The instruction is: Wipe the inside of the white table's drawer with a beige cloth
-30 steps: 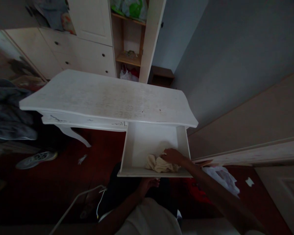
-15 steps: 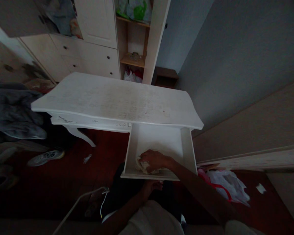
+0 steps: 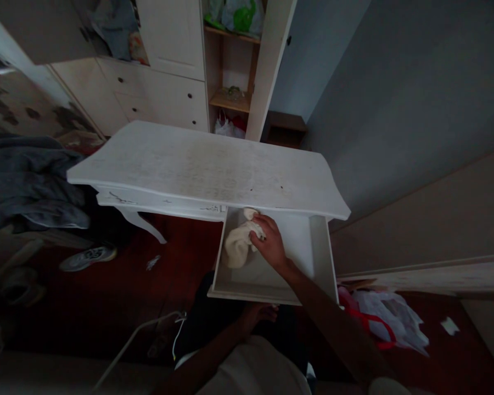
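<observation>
My right hand (image 3: 269,238) is inside the pulled-out drawer (image 3: 298,244) of a white table (image 3: 156,159). Its fingers are closed on a cream cloth (image 3: 236,247), which hangs bunched to the left over the drawer floor. One end of the cloth pokes up near the drawer's back, by the tabletop edge. Below the drawer front, close to my lap, my left hand (image 3: 257,315) has its fingers loosely apart and holds nothing that I can see. The drawer front partly covers it. Greyish smudges mark the tabletop.
Behind the table stands a white wardrobe (image 3: 173,90) with an open shelf section. Grey fabric (image 3: 28,181) is heaped at left, above a shoe (image 3: 88,259) on the red floor. A white plastic bag (image 3: 395,318) lies at right, near the wall.
My right hand has moved from the drawer's front toward its back, drawing the cloth out longer. My left hand stays below the drawer front. The view has shifted slightly.
</observation>
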A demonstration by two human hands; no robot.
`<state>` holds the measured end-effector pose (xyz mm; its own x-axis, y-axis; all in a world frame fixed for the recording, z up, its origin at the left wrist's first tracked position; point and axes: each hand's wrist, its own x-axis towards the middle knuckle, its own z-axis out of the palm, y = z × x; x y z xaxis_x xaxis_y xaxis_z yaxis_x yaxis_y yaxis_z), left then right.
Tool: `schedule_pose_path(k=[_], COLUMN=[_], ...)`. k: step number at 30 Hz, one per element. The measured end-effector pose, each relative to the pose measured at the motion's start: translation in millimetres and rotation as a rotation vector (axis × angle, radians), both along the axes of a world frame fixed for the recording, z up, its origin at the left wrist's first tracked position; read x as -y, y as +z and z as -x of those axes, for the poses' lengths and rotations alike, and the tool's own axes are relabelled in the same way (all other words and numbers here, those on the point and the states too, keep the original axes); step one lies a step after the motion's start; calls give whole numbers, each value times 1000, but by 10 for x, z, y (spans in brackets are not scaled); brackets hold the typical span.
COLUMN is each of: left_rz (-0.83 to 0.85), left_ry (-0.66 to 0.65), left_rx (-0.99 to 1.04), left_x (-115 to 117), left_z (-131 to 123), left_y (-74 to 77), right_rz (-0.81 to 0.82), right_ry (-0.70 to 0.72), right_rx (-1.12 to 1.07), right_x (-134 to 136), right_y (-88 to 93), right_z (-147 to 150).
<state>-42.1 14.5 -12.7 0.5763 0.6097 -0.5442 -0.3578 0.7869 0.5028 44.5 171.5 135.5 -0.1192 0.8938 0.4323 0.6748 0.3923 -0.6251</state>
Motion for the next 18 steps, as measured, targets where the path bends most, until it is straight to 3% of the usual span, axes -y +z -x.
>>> schedule_pose_path(k=[3, 7, 11, 18], left_rz=[-8, -24, -34, -1], left_ry=[9, 25, 13, 47], left_rx=[14, 20, 25, 29], left_x=[6, 14, 12, -2], left_z=[2, 5, -15, -60], left_y=[5, 2, -69, -121], right_rz=[8, 95, 87, 95], right_ry=[29, 215, 372, 627], right_rx=[-47, 33, 174, 424], right_x=[-52, -154, -225, 118], right_y=[3, -54, -25, -38], right_z=[185, 444, 491, 449])
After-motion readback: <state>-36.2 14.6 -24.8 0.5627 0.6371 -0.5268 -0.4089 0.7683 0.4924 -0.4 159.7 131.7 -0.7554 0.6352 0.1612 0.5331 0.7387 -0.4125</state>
